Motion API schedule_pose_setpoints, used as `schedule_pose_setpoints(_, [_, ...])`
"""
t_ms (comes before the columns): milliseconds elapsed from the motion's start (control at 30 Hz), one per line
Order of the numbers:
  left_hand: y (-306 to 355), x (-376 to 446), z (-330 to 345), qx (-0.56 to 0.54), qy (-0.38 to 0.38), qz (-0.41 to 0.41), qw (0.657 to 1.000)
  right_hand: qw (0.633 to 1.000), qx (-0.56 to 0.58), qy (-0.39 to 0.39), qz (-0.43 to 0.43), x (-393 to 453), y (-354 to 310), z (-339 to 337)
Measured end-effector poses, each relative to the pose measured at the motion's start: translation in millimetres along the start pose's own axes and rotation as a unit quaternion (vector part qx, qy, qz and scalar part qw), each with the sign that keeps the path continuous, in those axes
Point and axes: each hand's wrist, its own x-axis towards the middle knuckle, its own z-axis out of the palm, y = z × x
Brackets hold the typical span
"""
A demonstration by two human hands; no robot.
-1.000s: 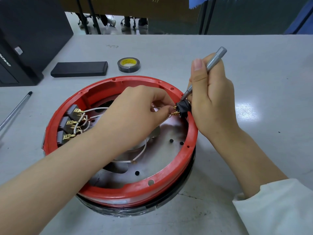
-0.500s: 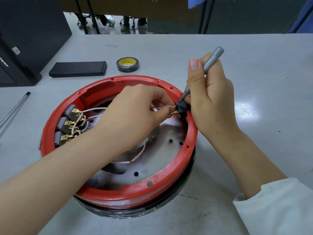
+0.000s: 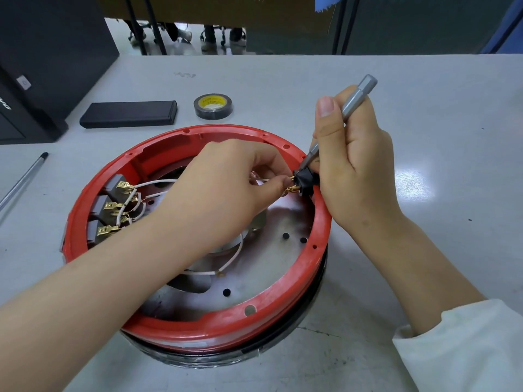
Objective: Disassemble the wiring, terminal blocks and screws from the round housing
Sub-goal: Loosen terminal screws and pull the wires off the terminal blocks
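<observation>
A round red housing point(image 3: 226, 321) with a metal floor lies on the grey table. Three grey terminal blocks point(image 3: 111, 206) with brass tabs and white wires point(image 3: 152, 183) sit along its left inner wall. A small black terminal block point(image 3: 305, 181) sits at the right rim. My left hand point(image 3: 226, 190) reaches across the housing and pinches a brass connector point(image 3: 291, 190) at that black block. My right hand point(image 3: 359, 171) grips a grey screwdriver point(image 3: 358, 94), its tip down at the black block.
A roll of black tape point(image 3: 212, 106) and a flat black case point(image 3: 128, 114) lie beyond the housing. A pen point(image 3: 24, 179) rests at the left edge. A black computer case point(image 3: 42, 60) stands at the far left. Chair legs and feet show past the table.
Hardly anything has moved; both hands stay at the black block, and the view has shifted slightly.
</observation>
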Motion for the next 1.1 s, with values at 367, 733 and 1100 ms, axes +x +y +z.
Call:
schedule_pose_setpoints(367, [1.2,-0.3,1.1,0.005,-0.002,-0.020,1.000,0.998,0.032,-0.003,0.063,-0.5,4.9,1.4])
schedule_pose_setpoints(733, [2.0,0.3,0.9,0.010,0.001,-0.019,1.000,1.000,0.009,0.006,0.015,-1.4,2.0,0.0])
schedule_pose_setpoints(1100, [2.3,1.3,0.2,0.008,-0.005,-0.016,1.000,0.999,0.017,-0.034,0.027,0.8,3.8,-0.2])
